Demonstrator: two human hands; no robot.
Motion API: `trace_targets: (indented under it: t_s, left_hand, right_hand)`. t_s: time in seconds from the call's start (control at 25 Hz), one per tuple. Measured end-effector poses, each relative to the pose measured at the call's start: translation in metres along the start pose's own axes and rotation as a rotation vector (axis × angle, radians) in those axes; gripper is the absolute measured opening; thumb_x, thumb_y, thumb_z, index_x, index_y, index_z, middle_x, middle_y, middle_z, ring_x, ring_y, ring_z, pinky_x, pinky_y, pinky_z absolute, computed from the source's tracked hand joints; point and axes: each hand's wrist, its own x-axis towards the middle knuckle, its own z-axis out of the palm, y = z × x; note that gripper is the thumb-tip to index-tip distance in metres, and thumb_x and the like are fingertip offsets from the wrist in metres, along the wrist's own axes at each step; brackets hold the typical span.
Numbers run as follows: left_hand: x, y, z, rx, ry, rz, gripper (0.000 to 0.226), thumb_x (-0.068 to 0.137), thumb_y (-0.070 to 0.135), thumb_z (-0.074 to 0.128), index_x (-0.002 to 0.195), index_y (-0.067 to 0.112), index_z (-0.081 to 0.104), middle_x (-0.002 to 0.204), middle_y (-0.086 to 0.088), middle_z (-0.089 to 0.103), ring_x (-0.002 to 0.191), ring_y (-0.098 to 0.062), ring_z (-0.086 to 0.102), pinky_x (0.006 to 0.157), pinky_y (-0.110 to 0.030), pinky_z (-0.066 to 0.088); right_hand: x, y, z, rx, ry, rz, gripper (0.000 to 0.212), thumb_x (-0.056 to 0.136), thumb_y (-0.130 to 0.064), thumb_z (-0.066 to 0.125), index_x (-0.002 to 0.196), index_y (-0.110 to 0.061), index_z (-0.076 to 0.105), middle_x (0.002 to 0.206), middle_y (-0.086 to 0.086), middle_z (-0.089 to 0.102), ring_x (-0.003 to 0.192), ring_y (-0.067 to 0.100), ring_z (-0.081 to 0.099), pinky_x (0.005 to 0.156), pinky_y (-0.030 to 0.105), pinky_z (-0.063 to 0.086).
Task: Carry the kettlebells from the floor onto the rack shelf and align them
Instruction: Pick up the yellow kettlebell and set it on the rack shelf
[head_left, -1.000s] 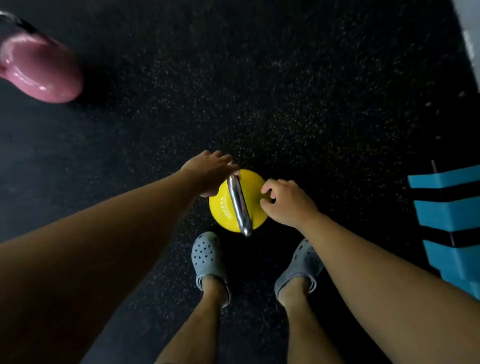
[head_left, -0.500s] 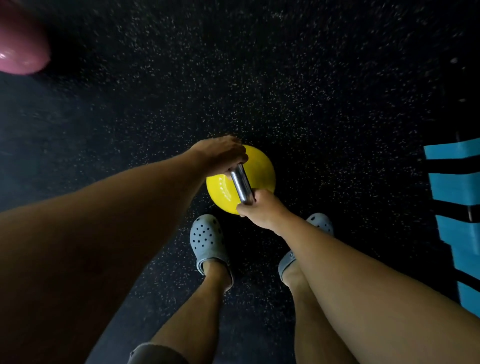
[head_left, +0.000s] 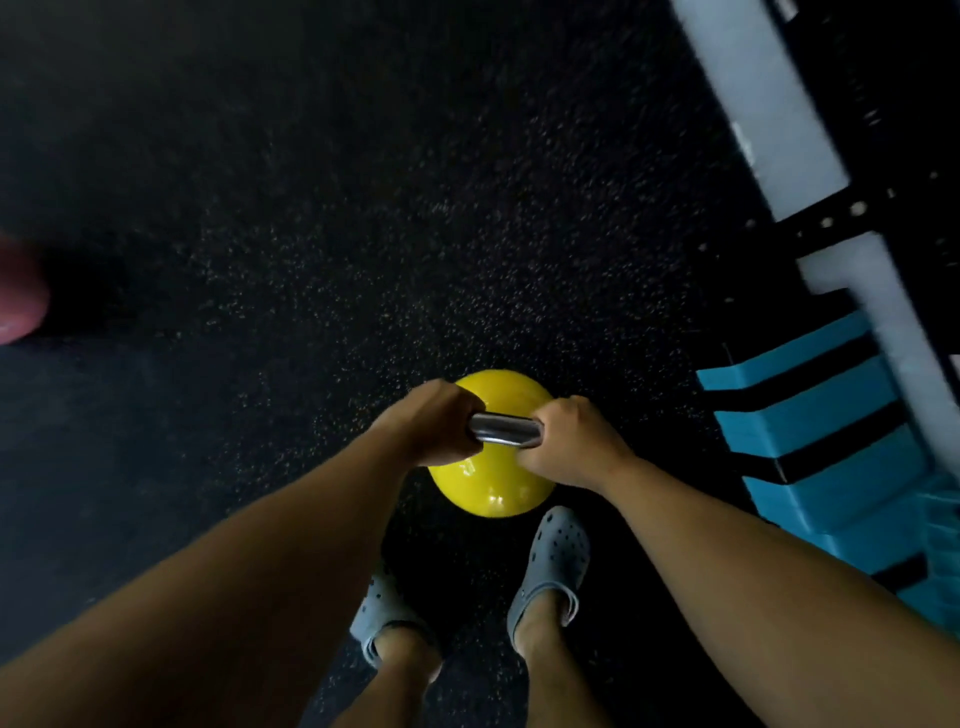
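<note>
Over speckled floor (head_left: 311, 208), both hands' grip (head_left: 431, 426) (head_left: 571, 441) around kettlebell handle (head_left: 504, 430).

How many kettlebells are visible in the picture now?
2. The yellow kettlebell is held by both hands near the feet; the pink kettlebell is at the left edge, mostly cut off. Others may be outside view.

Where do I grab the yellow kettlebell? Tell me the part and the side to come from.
Grip the chrome handle, from above: it arches over the round yellow kettlebell, whose ball looks too smooth to hold. Left hand and right hand already close on its ends.
</note>
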Motion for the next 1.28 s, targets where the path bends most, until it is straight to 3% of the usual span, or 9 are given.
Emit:
trace_targets:
  t_s: [0.12, 0.28, 0.48, 0.56, 0.68, 1.0, 1.16, 1.28]
  left_hand:
    - [0.034, 0.040, -0.071, 0.103, 0.003, 0.157, 0.010, 0.071, 0.028, 0.065, 0.081, 0.025, 0.067, 0.067, 0.005, 0.066, 0.063, -0.015, 0.062, 0.054, -0.030, 0.049]
    - [0.079, 0.097, -0.163, 0.317, 0.031, 0.355, 0.016, 0.072, 0.033, 0.065, 0.080, 0.019, 0.068, 0.072, -0.002, 0.068, 0.068, -0.021, 0.062, 0.053, -0.026, 0.035]
    - [0.143, 0.171, -0.265, 0.547, 0.082, 0.510, 0.023, 0.073, 0.037, 0.061, 0.077, 0.015, 0.066, 0.077, -0.008, 0.071, 0.074, -0.027, 0.067, 0.049, -0.027, 0.035]
    - [0.169, 0.194, -0.294, 0.593, 0.130, 0.567, 0.021, 0.071, 0.037, 0.060, 0.069, 0.016, 0.060, 0.074, -0.011, 0.071, 0.071, -0.031, 0.067, 0.051, -0.030, 0.040]
    - [0.208, 0.226, -0.337, 0.635, 0.211, 0.637, 0.024, 0.071, 0.039, 0.059, 0.061, 0.022, 0.046, 0.067, -0.009, 0.067, 0.064, -0.033, 0.065, 0.047, -0.028, 0.036]
    - [0.333, 0.326, -0.423, 0.700, 0.329, 0.919, 0.031, 0.069, 0.046, 0.056, 0.080, 0.018, 0.062, 0.076, -0.014, 0.071, 0.072, -0.040, 0.069, 0.055, -0.037, 0.052]
    - [0.386, 0.363, -0.438, 0.764, 0.302, 1.011, 0.030, 0.075, 0.044, 0.059, 0.092, 0.020, 0.062, 0.089, -0.013, 0.072, 0.082, -0.041, 0.068, 0.061, -0.039, 0.053]
    - [0.418, 0.391, -0.442, 0.801, 0.295, 1.122, 0.026, 0.077, 0.036, 0.062, 0.096, 0.018, 0.064, 0.087, -0.014, 0.072, 0.078, -0.039, 0.069, 0.058, -0.037, 0.050]
  right_hand:
    - [-0.004, 0.005, -0.061, 0.035, 0.199, 0.026, 0.024, 0.060, -0.037, 0.068, 0.062, -0.014, 0.060, 0.065, 0.010, 0.064, 0.063, 0.032, 0.063, 0.053, 0.035, 0.051]
    - [-0.002, 0.012, -0.141, 0.059, 0.427, 0.086, 0.032, 0.062, -0.041, 0.071, 0.073, -0.012, 0.071, 0.070, 0.013, 0.071, 0.068, 0.033, 0.067, 0.053, 0.030, 0.043]
    - [0.008, 0.022, -0.244, 0.076, 0.589, 0.191, 0.039, 0.067, -0.047, 0.066, 0.084, -0.013, 0.072, 0.080, 0.016, 0.073, 0.079, 0.036, 0.069, 0.061, 0.035, 0.051]
    - [0.014, 0.030, -0.280, 0.068, 0.657, 0.201, 0.037, 0.069, -0.047, 0.065, 0.087, -0.015, 0.072, 0.082, 0.014, 0.073, 0.081, 0.036, 0.069, 0.061, 0.034, 0.050]
    - [0.024, 0.044, -0.337, 0.037, 0.755, 0.257, 0.031, 0.072, -0.045, 0.063, 0.088, -0.019, 0.070, 0.083, 0.011, 0.074, 0.082, 0.036, 0.069, 0.062, 0.034, 0.051]
    - [0.063, 0.094, -0.458, 0.027, 0.958, 0.521, 0.034, 0.071, -0.043, 0.061, 0.095, -0.021, 0.070, 0.090, 0.012, 0.074, 0.086, 0.038, 0.070, 0.068, 0.036, 0.055]
    - [0.076, 0.120, -0.497, 0.044, 0.996, 0.613, 0.032, 0.071, -0.040, 0.062, 0.096, -0.021, 0.069, 0.094, 0.012, 0.074, 0.089, 0.039, 0.069, 0.070, 0.038, 0.055]
    - [0.085, 0.142, -0.514, 0.098, 1.065, 0.671, 0.027, 0.074, -0.034, 0.064, 0.096, -0.020, 0.069, 0.093, 0.014, 0.074, 0.088, 0.041, 0.068, 0.068, 0.038, 0.053]
